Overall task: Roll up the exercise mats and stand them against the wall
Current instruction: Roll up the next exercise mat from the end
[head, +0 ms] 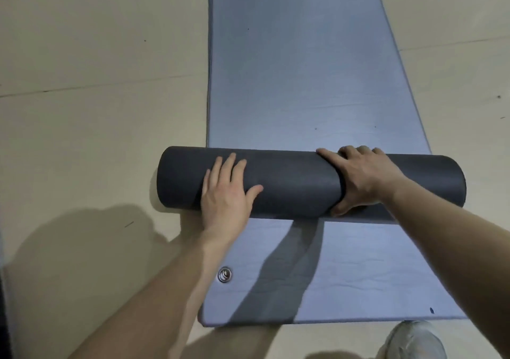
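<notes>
A dark grey rolled mat [298, 182] lies crosswise on a blue-grey mat [303, 69] that is spread flat on the floor and runs away from me. The roll's left end sticks out past the flat mat's edge. My left hand [226, 196] rests on the left part of the roll with its fingers straight. My right hand [361, 176] grips the right part, fingers curled over the far side and thumb under the near side.
The flat mat has a metal eyelet [225, 274] in its near left corner. A pale shoe [411, 339] stands just past its near right corner. Beige floor [96, 82] lies on both sides of the mats.
</notes>
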Demonstrator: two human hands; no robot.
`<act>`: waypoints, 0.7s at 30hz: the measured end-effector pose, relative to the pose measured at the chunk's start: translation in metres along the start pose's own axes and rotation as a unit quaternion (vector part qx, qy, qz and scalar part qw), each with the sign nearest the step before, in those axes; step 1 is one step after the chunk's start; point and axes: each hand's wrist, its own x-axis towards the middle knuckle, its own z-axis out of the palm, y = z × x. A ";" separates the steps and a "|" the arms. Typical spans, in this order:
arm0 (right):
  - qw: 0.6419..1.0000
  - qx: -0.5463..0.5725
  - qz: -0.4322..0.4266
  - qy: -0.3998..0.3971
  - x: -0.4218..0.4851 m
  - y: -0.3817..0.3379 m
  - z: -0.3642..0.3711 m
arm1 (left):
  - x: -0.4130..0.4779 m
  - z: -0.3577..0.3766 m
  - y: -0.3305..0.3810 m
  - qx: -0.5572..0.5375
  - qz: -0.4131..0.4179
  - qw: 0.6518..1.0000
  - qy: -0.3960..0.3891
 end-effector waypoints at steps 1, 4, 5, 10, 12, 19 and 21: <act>1.000 0.016 -0.006 -0.021 0.007 0.003 -0.006 | -0.014 0.007 0.000 -0.005 -0.019 0.999 0.042; 0.998 0.035 0.002 -0.048 0.008 -0.005 -0.014 | -0.046 0.021 -0.007 0.016 -0.061 0.997 0.045; 0.997 0.046 0.007 -0.056 0.004 -0.013 -0.013 | -0.050 0.019 -0.010 0.005 -0.078 0.996 0.045; 0.961 0.247 0.021 -0.126 -0.014 -0.094 0.006 | -0.051 -0.027 0.002 -0.231 -0.392 0.889 -0.044; 0.950 0.293 0.028 -0.104 -0.023 -0.144 0.018 | -0.064 -0.031 -0.001 -0.366 -0.466 0.800 -0.092; 0.812 0.565 -0.020 -0.148 -0.037 -0.191 0.069 | -0.118 -0.042 -0.047 -0.532 -0.422 0.724 -0.116; 0.793 0.594 0.011 -0.130 -0.047 -0.200 0.067 | -0.121 -0.038 -0.058 -0.531 -0.416 0.725 -0.140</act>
